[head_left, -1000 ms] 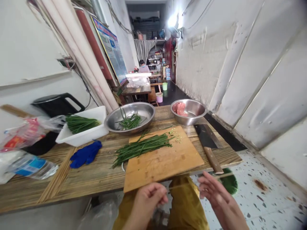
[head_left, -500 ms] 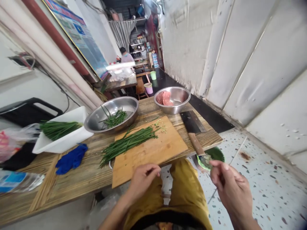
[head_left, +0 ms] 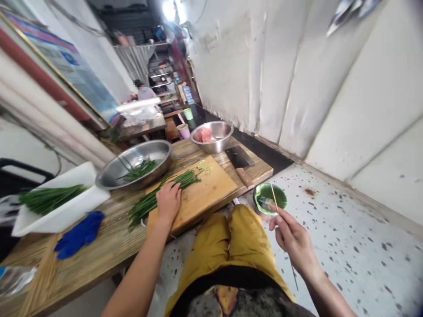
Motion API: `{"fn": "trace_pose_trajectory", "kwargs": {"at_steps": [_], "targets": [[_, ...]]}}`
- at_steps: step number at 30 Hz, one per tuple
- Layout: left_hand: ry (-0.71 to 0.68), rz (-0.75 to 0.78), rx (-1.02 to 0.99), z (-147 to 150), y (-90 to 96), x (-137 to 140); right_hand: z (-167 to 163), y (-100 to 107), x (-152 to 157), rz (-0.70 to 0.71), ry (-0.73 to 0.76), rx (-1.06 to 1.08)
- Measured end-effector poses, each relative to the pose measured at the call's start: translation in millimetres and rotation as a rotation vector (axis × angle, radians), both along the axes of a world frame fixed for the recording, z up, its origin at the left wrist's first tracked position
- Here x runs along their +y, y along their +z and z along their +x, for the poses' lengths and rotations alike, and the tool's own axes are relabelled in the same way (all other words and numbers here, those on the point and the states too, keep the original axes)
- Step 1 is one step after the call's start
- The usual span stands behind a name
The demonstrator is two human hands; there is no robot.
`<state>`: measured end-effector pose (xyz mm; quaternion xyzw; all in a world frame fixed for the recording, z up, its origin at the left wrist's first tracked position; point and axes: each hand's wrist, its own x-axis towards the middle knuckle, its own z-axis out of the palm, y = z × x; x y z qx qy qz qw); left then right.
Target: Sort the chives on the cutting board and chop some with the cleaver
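Observation:
My left hand [head_left: 168,200] lies over the bunch of green chives [head_left: 143,208] on the wooden cutting board [head_left: 206,191], fingers bent onto the stalks. My right hand [head_left: 292,237] is raised beside my knee, thumb and fingers closed on a thin pale stalk [head_left: 274,197] that points upward. Behind that stalk, on the floor, stands a green bin [head_left: 280,193] with scraps inside. Small pale bits are scattered at the board's far end. A cleaver [head_left: 239,157] with a wooden handle rests flat on the table right of the board.
A wide steel basin [head_left: 158,160] with loose chives and a steel bowl [head_left: 220,145] with pinkish-red contents stand behind the board. To the left are a white tub [head_left: 66,215] of chives and a blue glove [head_left: 79,235]. Far back is a person [head_left: 145,93] at another table.
My left hand has moved from the board's near edge onto the chives. A thin stalk now shows upright in my right hand. The view has turned rightward and down.

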<state>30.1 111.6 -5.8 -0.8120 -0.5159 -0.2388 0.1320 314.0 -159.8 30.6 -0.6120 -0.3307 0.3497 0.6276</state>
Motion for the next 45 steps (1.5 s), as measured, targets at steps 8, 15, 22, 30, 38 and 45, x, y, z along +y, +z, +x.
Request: {"fn": "trace_pose_trajectory", "kwargs": {"at_steps": [8,15,22,30,38,45], "targets": [[-0.051,0.118,0.108,-8.6,-1.2,7.4,-10.8,-17.1,-8.0,0.072,0.011,-0.046],[-0.024,0.142,0.127,-11.7,0.6,6.4,-9.1,-14.8,-1.6,0.107,-0.025,-0.151],[0.058,0.033,0.115,-2.6,9.4,-4.7,-34.9,-26.7,4.0,0.001,0.193,-0.293],[0.008,-0.221,0.143,6.6,33.7,-0.6,-62.2,-26.1,54.4,-0.038,0.338,-0.536],[-0.093,-0.235,0.095,2.6,37.9,-1.1,-82.2,-29.2,98.9,-0.051,0.433,-0.647],[-0.197,-0.279,0.032,22.6,38.9,10.9,-86.1,-22.0,122.9,-0.100,0.405,-0.844]]}}
